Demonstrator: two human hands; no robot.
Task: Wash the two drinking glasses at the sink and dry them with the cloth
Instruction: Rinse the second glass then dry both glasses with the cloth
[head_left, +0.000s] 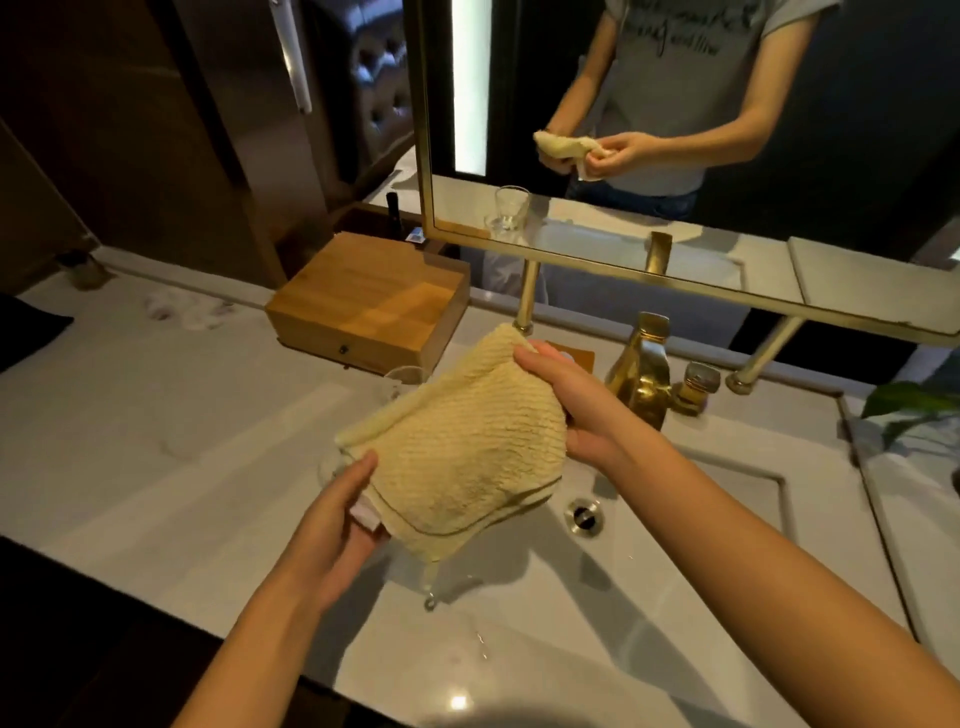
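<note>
Over the white sink (519, 649), the left hand (332, 530) curls its fingers round the yellow cloth (457, 436) at its lower edge, the right hand (566, 405) clasps its upper side, and just behind stands a drinking glass (408, 376) on the counter (156, 415) beside a wooden box (369, 301).

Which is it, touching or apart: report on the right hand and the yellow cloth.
Touching. The head view shows the right hand gripping the cloth, curled over its upper edge with no gap.

Yellow ribbed cloth (457, 441) bunched up above sink (675, 597) w/ one clear glass (408, 376) upright on counter (156, 415) just behind.
</note>
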